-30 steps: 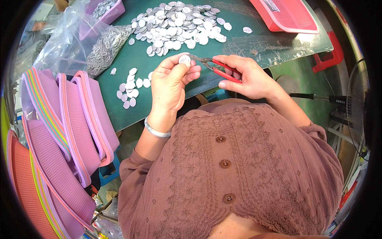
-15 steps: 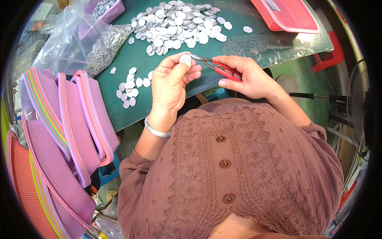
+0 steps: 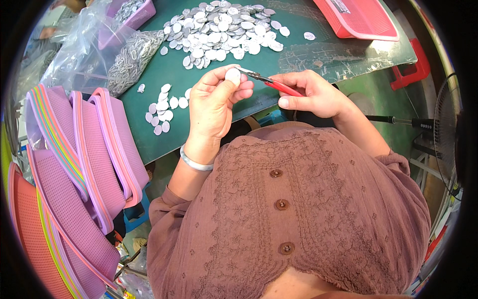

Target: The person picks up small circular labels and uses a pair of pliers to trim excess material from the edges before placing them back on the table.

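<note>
Between thumb and fingers, my left hand point(image 3: 215, 94) pinches a round silver disc point(image 3: 233, 75), its flat face turned up. My right hand point(image 3: 314, 94) is wrapped round red-handled pliers point(image 3: 284, 88). The plier tips reach the disc's upper edge, close to my left fingertips; what lies in the jaws is too small to make out. Left of my left wrist, a small group of silver discs point(image 3: 162, 106) lies on the green table point(image 3: 144, 112). Beyond my hands is a large heap of similar discs point(image 3: 219, 30).
A clear bag of metal clips point(image 3: 130, 62) and a purple basket point(image 3: 144, 15) stand at the far left. Stacked pink and purple baskets point(image 3: 102, 154) fill the near left. A pink tray point(image 3: 363, 22) is at the far right, with a fan point(image 3: 445, 134) beyond the table's right edge.
The plier handles, spread apart before, now appear closer together or turned edge-on. My right fingers have shifted with them. The disc has tilted slightly, and my left hand has barely moved.
</note>
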Available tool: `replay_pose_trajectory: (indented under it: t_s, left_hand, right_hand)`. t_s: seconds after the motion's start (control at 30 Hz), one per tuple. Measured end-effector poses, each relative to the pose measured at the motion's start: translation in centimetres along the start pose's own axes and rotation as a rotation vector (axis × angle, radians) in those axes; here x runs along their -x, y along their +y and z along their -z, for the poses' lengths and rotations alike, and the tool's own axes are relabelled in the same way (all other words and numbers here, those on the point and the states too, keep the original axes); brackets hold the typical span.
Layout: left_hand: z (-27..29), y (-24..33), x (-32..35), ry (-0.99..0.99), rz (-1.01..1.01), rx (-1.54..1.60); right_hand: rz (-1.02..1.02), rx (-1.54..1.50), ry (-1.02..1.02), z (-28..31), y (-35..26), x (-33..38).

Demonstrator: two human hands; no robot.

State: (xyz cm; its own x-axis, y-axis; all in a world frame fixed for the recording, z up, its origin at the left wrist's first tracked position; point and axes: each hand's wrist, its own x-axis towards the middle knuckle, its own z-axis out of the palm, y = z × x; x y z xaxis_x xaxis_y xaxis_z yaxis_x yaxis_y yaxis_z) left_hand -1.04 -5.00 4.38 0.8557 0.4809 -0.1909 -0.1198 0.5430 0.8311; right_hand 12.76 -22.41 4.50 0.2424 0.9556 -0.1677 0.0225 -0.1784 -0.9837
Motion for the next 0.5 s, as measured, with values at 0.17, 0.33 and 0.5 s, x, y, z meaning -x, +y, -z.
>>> replay_pose_trajectory:
  t_s: [0.17, 0.33, 0.5]
  left_hand:
    - [0.3, -0.2, -0.2, 0.031, 0.027, 0.042]
    - [0.5, 0.2, -0.3, 0.073, 0.073, 0.044]
    - [1.2, 0.1, -0.5, 0.013, 0.083, 0.127]
  right_hand:
    - [0.003, -0.009, -0.004, 0.1, -0.3, -0.3]
    - [-0.021, -0.06, 0.096, 0.5, -0.1, -0.2]
    - [-0.022, -0.017, 0.11, 0.6, -0.1, -0.2]
